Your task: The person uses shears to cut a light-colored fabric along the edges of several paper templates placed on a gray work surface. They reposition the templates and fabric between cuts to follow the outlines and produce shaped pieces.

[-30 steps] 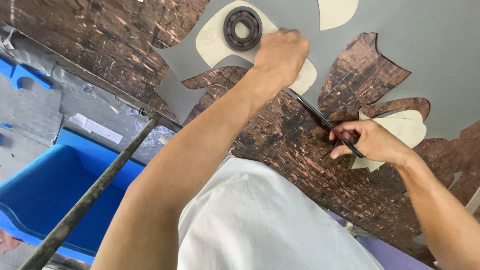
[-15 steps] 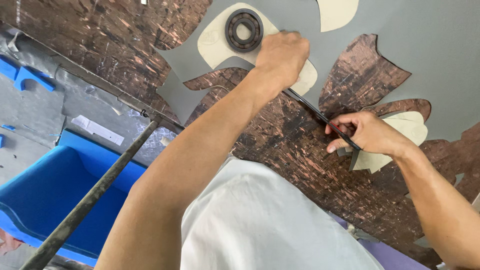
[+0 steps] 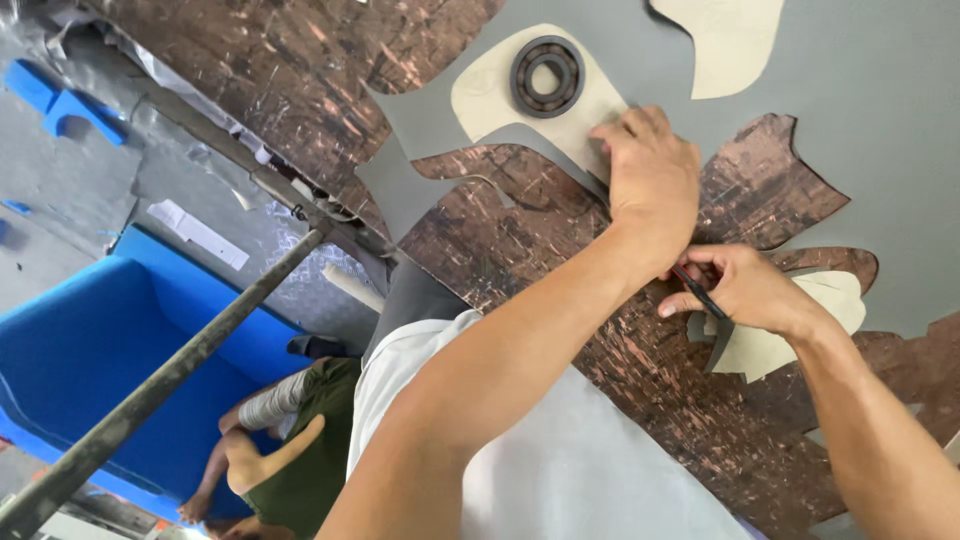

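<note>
While the left hand [image 3: 652, 180] presses flat on the cream-coloured curved paper pattern [image 3: 500, 95], its fingertips spread over the pattern's lower right end, the forearm runs down across the middle of the view and hides the stretch of table beneath it. That pattern lies on the grey sheet of thin material [image 3: 860, 110], which covers the upper right of the scratched brown work table [image 3: 300, 70] and is cut off by the top and right edges. A black ring-shaped metal bearing [image 3: 547, 76] sits on the pattern as a weight, just up and left of the left hand and apart from it.

Just below and right of the left wrist, the right hand [image 3: 745, 290] is curled narrowly around a thin dark pen-like tool with a red band [image 3: 700, 293], pinched between thumb and fingers. Its tip disappears behind the left wrist, so where it meets the grey sheet cannot be made out. Under the right hand lies a second cream paper piece [image 3: 800, 335], partly hidden by the hand.

A third cream piece [image 3: 725, 40] is cut off at the top edge. To the lower left a dark metal bar [image 3: 170, 375] crosses in front of a blue plastic tub [image 3: 90, 350], beside which another person in a green shirt [image 3: 300, 440] crouches, only partly in view.
</note>
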Demonstrator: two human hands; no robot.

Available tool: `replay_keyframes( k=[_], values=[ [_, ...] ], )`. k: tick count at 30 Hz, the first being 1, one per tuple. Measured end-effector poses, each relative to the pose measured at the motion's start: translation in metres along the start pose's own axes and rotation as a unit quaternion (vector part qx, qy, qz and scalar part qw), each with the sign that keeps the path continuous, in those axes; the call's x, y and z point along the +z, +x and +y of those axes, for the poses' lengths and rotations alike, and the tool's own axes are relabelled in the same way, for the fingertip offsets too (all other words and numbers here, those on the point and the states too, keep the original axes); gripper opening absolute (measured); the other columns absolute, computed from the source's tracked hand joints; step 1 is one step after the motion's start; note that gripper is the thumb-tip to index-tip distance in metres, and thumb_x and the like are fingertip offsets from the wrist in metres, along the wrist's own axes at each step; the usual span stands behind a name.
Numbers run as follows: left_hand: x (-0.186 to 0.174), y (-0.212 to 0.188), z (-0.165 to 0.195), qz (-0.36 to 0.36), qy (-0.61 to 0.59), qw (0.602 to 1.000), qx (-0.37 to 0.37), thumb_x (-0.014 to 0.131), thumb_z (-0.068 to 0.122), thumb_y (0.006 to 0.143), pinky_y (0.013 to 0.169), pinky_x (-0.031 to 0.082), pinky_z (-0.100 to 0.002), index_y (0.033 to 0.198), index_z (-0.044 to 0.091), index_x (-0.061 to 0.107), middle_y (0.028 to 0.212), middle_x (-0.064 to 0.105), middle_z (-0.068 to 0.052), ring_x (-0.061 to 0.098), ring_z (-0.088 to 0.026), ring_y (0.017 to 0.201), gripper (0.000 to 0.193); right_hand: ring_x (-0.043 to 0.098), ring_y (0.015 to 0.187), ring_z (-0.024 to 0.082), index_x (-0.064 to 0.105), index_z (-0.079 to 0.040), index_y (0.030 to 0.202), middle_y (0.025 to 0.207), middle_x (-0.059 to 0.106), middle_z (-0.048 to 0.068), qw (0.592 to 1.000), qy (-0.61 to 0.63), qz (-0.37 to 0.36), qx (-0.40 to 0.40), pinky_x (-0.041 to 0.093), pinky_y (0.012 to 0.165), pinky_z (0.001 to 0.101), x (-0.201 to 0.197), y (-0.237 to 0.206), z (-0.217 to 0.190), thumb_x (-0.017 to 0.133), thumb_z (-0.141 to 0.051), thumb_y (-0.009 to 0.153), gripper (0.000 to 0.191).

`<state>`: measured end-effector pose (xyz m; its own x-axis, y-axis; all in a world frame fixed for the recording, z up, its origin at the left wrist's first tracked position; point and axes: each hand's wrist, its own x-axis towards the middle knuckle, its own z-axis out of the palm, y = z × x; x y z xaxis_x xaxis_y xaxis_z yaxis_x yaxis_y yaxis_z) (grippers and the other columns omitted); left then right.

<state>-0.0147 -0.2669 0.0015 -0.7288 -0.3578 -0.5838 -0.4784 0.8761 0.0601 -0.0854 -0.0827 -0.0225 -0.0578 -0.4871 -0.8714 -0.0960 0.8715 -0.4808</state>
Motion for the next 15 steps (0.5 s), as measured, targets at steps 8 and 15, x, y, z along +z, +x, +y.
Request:
replay_keyframes(
  k=[8,15],
  values=[
    [-0.009,-0.004,-0.012,0.011,-0.024,1.000,0.006,0.060,0.027,0.085,0.087,0.048,-0.059,0.120,0.010,0.068,0.125,0.057,-0.022,0.056,-0.040,0.115,0.040,0.043,0.065,0.009,0.079,-0.005,0.092,0.066,0.050,-0.005,1.000,-0.014,0.013,0.006,0.036,0.058,0.0281,0.002,-0.001,-0.012,0.094,-0.022,0.065,0.036],
    [-0.008,-0.005,-0.016,-0.012,-0.026,0.999,0.020,0.062,0.029,0.089,0.087,0.049,-0.056,0.121,0.009,0.068,0.120,0.057,-0.021,0.058,-0.036,0.108,0.039,0.047,0.063,0.008,0.078,-0.006,0.090,0.066,0.058,-0.006,0.996,-0.076,0.033,-0.012,0.039,0.056,0.0282,0.004,0.015,-0.018,0.096,-0.027,0.063,0.038]
  ],
)
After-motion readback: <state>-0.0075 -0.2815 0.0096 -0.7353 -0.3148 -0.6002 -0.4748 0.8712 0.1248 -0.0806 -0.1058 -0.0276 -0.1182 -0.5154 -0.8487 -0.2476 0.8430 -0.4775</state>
